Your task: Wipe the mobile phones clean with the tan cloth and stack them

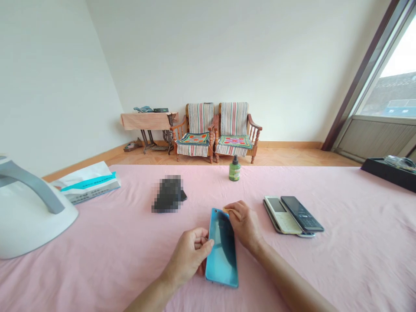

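A blue smartphone [223, 251] lies back-up on the pink tablecloth [130, 260] in front of me. My left hand [190, 255] is curled against its left edge, fingers closed on the phone. My right hand [244, 224] rests at the phone's upper right corner, pinching a small orange-tan cloth [231, 211] against it.
Two keypad phones [292, 213] lie side by side to the right. A small green bottle [234, 169] stands behind. A dark blurred object [169, 194] lies to the left, beyond it a white packet [87, 182] and a white appliance [29, 212]. A black tray [390, 171] sits far right.
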